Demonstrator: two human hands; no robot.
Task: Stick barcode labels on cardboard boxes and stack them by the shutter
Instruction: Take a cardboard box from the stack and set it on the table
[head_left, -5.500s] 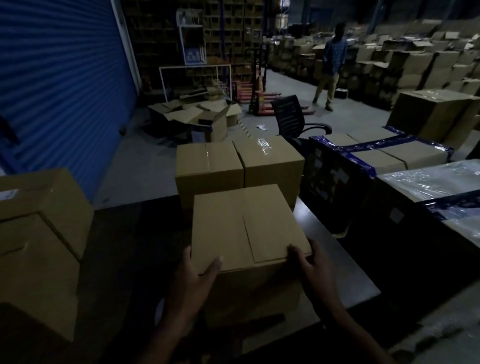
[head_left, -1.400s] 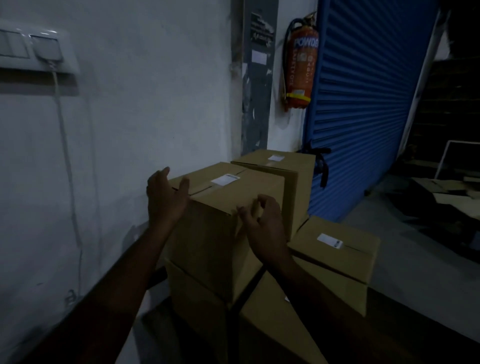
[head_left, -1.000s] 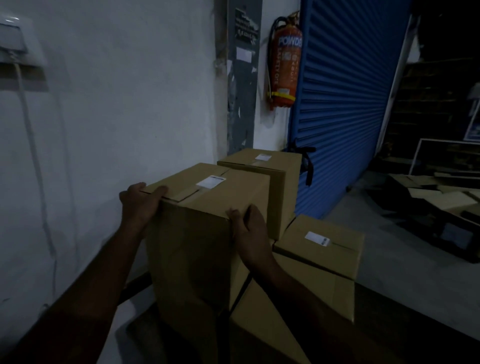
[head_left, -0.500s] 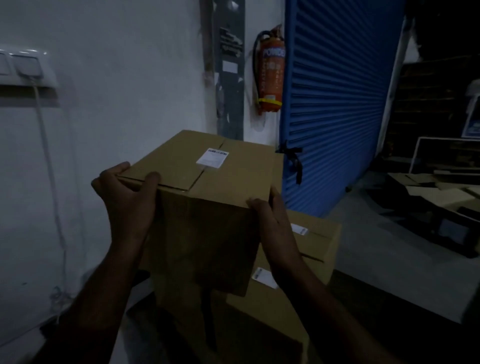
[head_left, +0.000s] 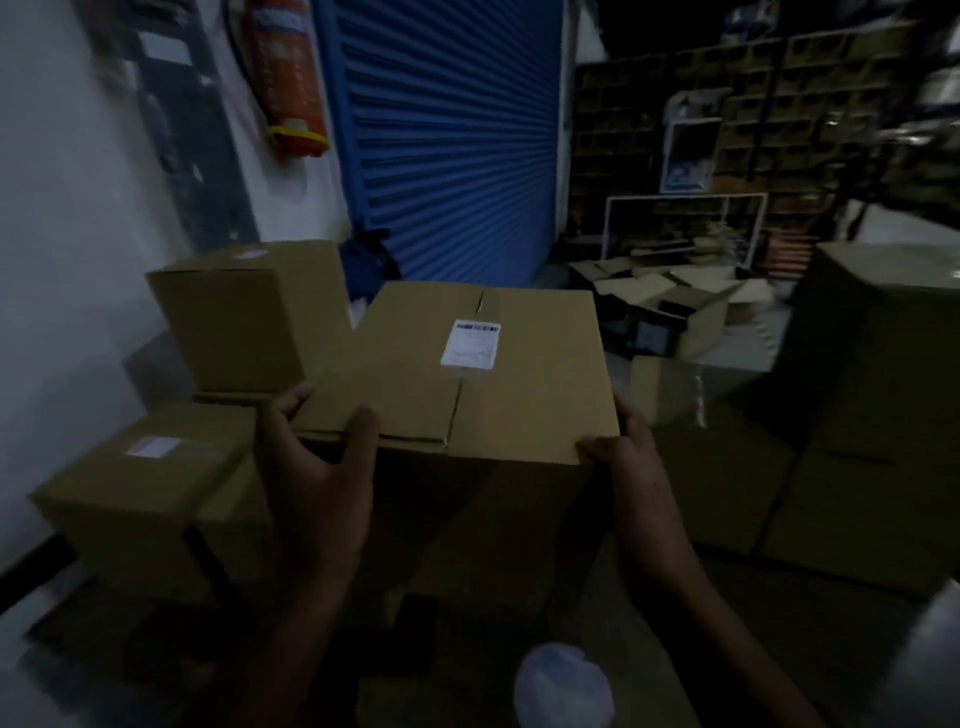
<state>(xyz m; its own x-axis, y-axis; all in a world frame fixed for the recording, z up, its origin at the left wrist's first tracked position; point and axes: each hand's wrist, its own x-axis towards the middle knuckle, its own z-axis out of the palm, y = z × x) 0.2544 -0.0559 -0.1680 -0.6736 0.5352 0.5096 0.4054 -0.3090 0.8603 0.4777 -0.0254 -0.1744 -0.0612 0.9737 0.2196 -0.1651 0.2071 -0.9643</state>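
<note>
Dim, motion-blurred frame. Left to right:

- White wall far left, extinguisher hung on it beside the blue shutter.
- Low box at left with a pale label on top. Behind it a taller box, also labelled on top, near the shutter's foot.
- Left hand grips the near-left top corner of the held box: thumb lies on the top flap, fingers curl round the left edge.
- Held box sits between both hands, in front of the shutter, right of and just beside the two left boxes. Top faces the camera, centre seam runs away from the viewer, barcode label sits across the seam, well clear of both hands. Cannot tell whether its base rests on anything.
- Right hand clamps the near-right corner: thumb on the top edge, the rest pressed down the right side.
- Loose flattened cartons on the floor behind, shelving beyond.
- Big stack far right.
</note>
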